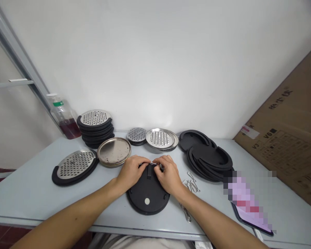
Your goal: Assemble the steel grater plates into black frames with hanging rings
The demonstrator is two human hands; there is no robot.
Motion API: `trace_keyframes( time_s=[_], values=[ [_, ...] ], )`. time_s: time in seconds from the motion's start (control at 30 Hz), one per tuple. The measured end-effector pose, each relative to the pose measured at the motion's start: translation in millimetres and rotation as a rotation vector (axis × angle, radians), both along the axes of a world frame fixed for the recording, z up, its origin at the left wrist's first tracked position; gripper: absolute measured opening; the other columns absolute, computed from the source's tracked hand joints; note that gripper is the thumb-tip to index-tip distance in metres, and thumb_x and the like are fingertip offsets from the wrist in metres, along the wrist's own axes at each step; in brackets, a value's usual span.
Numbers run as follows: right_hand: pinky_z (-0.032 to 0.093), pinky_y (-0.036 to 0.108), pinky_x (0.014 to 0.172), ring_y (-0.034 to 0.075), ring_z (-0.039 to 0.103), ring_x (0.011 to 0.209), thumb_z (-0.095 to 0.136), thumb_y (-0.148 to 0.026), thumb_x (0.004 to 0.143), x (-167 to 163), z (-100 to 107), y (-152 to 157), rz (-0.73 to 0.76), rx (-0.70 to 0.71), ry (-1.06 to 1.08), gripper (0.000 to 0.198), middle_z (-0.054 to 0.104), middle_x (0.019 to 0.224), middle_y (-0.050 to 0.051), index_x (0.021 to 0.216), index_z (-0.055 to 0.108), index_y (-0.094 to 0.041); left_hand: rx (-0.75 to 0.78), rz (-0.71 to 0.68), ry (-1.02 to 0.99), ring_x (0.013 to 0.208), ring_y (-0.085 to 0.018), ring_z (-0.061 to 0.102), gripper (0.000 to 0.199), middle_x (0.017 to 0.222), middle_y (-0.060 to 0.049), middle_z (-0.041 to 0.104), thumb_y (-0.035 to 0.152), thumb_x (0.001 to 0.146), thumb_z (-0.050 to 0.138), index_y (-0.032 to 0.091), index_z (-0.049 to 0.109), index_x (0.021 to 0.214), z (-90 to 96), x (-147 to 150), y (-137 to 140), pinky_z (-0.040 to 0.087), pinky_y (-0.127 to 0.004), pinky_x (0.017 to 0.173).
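In front of me on the table lies a round black plastic base with a pale round dot and a short black tab. My left hand pinches one end of a small metal wire clip at the base's far edge, above the tab. The fingers of my right hand are closed on the clip's other end, and its palm rests over the base's right side. Fingertips partly hide the clip. Loose bent wire clips lie just right of my right hand, some hidden by the forearm.
Left are a grater disc in a black holder, stacked grater holders, metal plates and a bottle of red liquid. Behind lie grater discs. Right stand black holders, a phone and a cardboard box.
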State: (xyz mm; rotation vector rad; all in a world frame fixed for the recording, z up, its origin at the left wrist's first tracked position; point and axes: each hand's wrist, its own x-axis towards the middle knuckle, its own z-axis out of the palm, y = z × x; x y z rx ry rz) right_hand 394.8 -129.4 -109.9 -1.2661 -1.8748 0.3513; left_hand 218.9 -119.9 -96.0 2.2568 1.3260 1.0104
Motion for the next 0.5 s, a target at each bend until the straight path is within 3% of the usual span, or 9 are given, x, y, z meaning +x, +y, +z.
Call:
trace_keyframes(
  time_s=[0.27,0.5],
  values=[
    [0.046,0.035,0.080,0.022,0.058,0.087,0.050,-0.008,0.079,2.9,0.1,3.3,0.010,0.001,0.051,0.025,0.065,0.086,0.006,0.094,0.068,-0.019,0.004,-0.013,-0.015,0.088,-0.018,0.067,0.021,0.093,0.001,0.075,0.011,0.085,0.059,0.024,0.073,0.093,0.3,-0.3,0.9,0.049,-0.031,0.084],
    [0.050,0.032,0.077,0.018,0.062,0.080,0.054,-0.018,0.084,8.6,3.9,10.6,0.075,-0.078,0.290,0.020,0.068,0.090,0.006,0.097,0.069,-0.019,-0.020,-0.036,-0.035,0.091,-0.019,0.067,0.021,0.097,-0.001,0.075,0.017,0.089,0.056,0.024,0.073,0.097,1.9,-3.2,4.3,0.049,-0.032,0.087]
  ],
)
